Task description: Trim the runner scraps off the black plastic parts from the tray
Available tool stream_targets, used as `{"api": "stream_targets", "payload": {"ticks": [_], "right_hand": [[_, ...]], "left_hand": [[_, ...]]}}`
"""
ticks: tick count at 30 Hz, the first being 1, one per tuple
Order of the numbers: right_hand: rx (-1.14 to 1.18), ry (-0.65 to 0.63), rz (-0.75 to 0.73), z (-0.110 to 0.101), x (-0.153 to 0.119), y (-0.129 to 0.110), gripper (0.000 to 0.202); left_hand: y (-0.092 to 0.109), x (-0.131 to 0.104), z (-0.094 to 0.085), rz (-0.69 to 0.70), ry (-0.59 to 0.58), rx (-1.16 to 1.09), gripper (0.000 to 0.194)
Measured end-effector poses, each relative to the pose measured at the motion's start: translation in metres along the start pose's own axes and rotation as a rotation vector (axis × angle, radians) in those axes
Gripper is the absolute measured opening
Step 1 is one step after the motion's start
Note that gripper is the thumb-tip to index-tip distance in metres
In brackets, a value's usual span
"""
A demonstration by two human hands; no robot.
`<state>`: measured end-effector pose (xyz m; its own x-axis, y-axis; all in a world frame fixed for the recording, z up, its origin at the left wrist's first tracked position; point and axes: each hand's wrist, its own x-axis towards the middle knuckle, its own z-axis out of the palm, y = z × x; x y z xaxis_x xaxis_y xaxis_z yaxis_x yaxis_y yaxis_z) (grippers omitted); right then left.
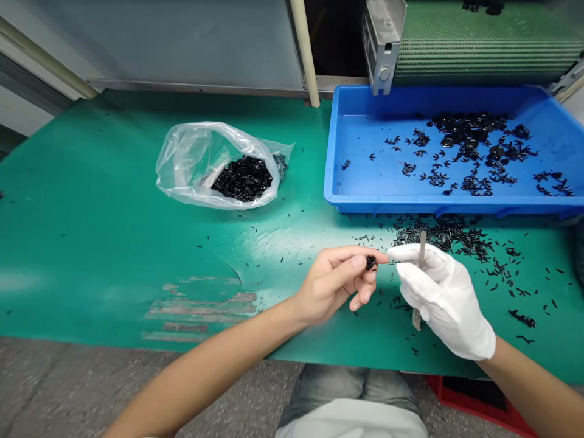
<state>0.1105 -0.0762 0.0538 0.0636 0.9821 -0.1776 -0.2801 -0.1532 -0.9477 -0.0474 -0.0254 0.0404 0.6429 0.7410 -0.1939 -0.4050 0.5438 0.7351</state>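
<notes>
My left hand (335, 281), bare, pinches a small black part (370, 263) between thumb and fingers, over the green table. My right hand (440, 298) wears a white glove and is closed around a thin greyish blade-like tool (422, 248), which sticks out above and below the fingers. The fingertips of both hands nearly meet beside the black part. Many short black pieces (449, 234) lie scattered just beyond and to the right of the glove. Left of my hands, an open clear plastic bag (180, 155) holds a heap of black parts (244, 178).
A blue tray (410, 199) with black parts stands at the back right, below a green conveyor belt (483, 45) with a metal bracket (382, 52). A pale post (305, 48) rises behind the table. A red container (479, 407) is under the front edge at the right.
</notes>
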Motion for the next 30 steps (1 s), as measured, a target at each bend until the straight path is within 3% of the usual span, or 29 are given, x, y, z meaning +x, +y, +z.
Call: {"api": "stream_targets", "payload": {"ticks": [6,11,15,18,21,23,25,28,30], "right_hand": [[-0.028,-0.015,0.015,0.004,-0.007,0.000,0.012],[-0.028,-0.014,0.028,0.004,-0.005,0.000,0.012],[0.032,0.029,0.022,0.000,0.004,0.001,0.023],[0.093,0.080,0.031,-0.004,0.013,0.003,0.030],[0.136,0.102,0.013,-0.007,0.020,0.004,0.031],[0.163,0.097,0.012,-0.008,0.024,0.003,0.031],[0.188,0.089,0.017,-0.009,0.027,0.003,0.032],[0.204,0.084,0.023,-0.010,0.030,0.003,0.031],[0.194,0.093,0.016,-0.013,0.033,0.003,0.029]], "left_hand": [[-0.001,-0.002,0.000,-0.028,-0.112,-0.022,0.025],[-0.002,0.000,-0.004,-0.054,-0.105,-0.017,0.027],[-0.003,0.009,-0.016,-0.076,-0.051,-0.020,0.014],[0.008,0.015,-0.015,-0.120,-0.010,0.029,0.009],[0.036,0.025,-0.001,-0.117,-0.036,0.196,0.024],[0.060,0.043,0.010,-0.043,-0.031,0.396,0.037],[0.079,0.078,0.018,0.029,-0.006,0.654,0.037],[0.092,0.156,0.020,0.097,-0.001,1.136,0.016],[0.092,0.213,0.018,0.181,0.000,1.552,0.020]]}}
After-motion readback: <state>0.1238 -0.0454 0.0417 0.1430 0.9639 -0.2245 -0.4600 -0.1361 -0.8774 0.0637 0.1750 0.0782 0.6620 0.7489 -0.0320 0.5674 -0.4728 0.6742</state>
